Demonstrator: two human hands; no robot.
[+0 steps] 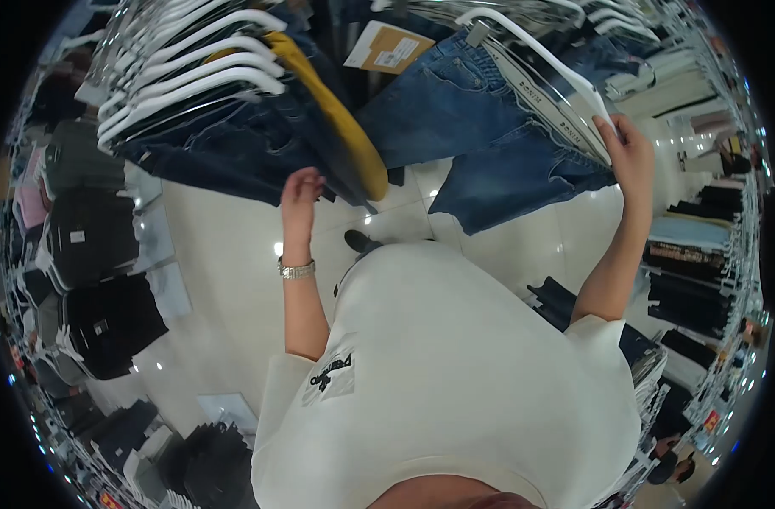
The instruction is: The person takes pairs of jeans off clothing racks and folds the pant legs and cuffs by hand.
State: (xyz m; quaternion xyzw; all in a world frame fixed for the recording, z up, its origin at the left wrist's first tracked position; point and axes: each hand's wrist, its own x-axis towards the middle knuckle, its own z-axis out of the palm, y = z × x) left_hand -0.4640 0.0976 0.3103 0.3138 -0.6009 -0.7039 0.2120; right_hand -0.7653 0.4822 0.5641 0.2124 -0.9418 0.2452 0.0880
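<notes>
Fingers of the right hand (629, 155): closed on the outer end of a white hanger (576, 78), presumably to handle it without creasing cloth. Blue denim garment (498, 157), shorts or jeans uncertain: suspended from that hanger in front of the person, a grey clip (478, 34) at one end of its waistband, apparently so the waist lies spread and the legs drop freely above the tiled floor (235, 220). Left hand (301, 188): fingers loosely curled, released, nothing seen in them; near dark blue jeans (226, 144), contact cannot be told. Those jeans: close row, likely to save rail space, yellow garment (358, 144) alongside. Card tag (389, 49), brown and white: beside the denim, facing outward, probably for reading.
</notes>
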